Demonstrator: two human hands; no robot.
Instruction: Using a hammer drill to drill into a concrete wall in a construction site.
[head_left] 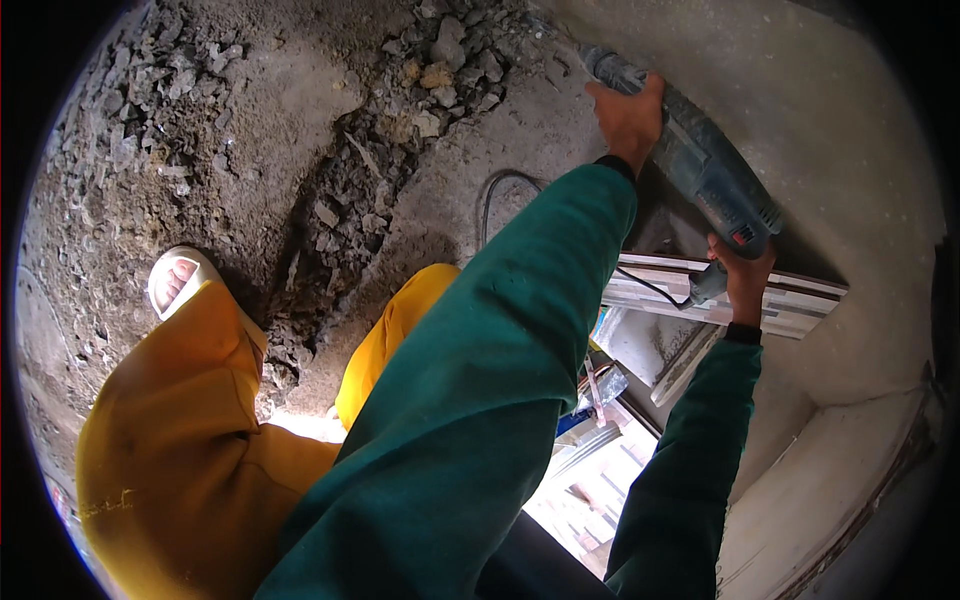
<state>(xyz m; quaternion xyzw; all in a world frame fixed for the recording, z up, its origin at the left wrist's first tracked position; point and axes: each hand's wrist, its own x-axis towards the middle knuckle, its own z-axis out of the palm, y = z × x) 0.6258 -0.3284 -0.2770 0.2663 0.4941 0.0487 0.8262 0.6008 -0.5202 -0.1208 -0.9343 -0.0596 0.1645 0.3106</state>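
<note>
A dark blue-grey hammer drill (705,165) lies slantwise along the wall at the upper right, its front end pointing to the far left. Around its dusty front part, just behind the chuck (612,70), my left hand (630,118) is closed. My right hand (743,278) grips the rear handle at the near end. From the handle's base a black cord (655,288) runs left behind my left sleeve. A thin bit seems to reach toward the concrete floor at the top; its tip is hard to make out.
Broken concrete rubble (440,85) fills a rough trench (335,215) across the floor. More rubble (130,130) lies far left. Beside my right arm are striped tile boards (790,300), a whitish sack (640,340) and bright patterned tiles (595,490). My sandalled foot (180,275) stands on broken ground.
</note>
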